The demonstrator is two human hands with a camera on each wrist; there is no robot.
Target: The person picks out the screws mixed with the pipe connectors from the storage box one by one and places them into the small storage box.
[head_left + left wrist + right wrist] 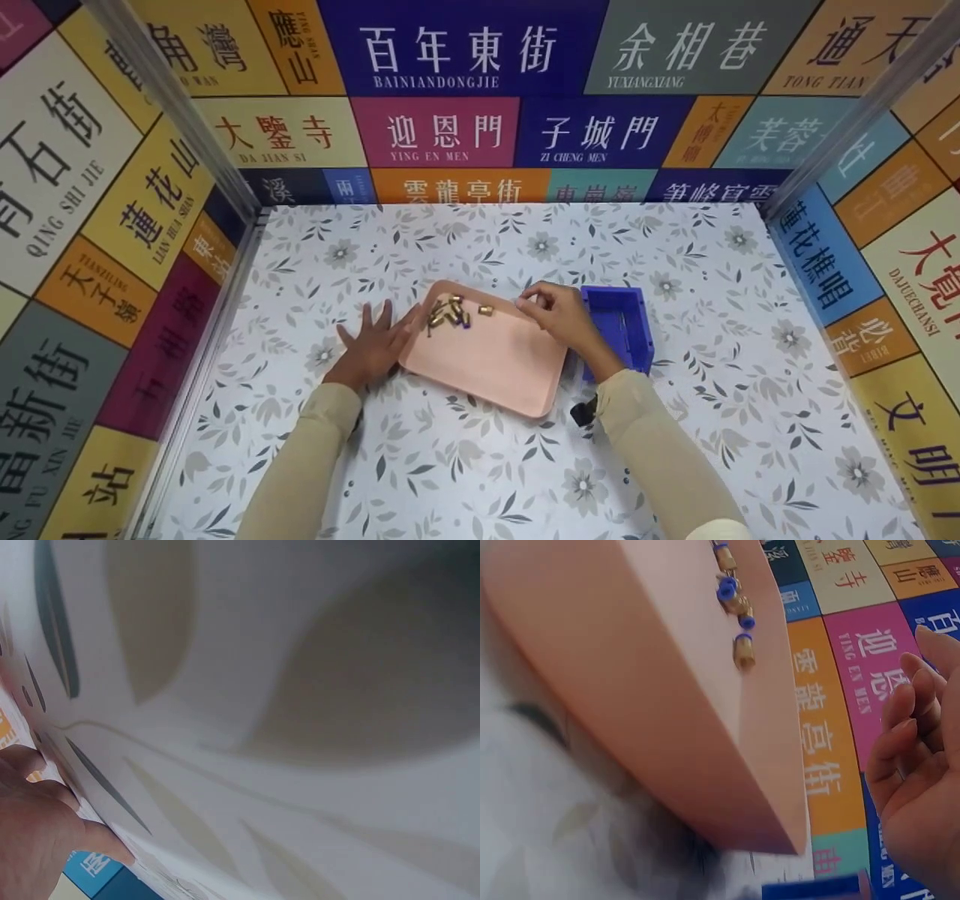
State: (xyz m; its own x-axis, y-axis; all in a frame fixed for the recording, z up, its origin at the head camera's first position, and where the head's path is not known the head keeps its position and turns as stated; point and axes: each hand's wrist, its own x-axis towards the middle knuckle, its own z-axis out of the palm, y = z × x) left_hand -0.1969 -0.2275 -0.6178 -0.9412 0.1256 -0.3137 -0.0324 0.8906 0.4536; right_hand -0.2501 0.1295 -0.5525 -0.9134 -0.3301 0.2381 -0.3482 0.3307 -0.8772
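tray (487,360): left hand (373,345) flat, touching edge; right hand (555,313) grip curled, contents unclear.

back wall panels (450,90) read "bainiandongjie", "ying en men", "zi cheng men"; left wall (90,187) "qing shi jie".

We see the tray (487,360) lying on the table (675,465), about midway across it. A cluster of fittings (450,313) sits in the tray's far left corner. The bin (619,326) stands just right of the tray, touching or nearly touching its right edge. The left hand (373,346) lies flat on the table against the tray's left edge. The right hand (559,316) hangs over the tray's far right corner, between the fittings and the bin.
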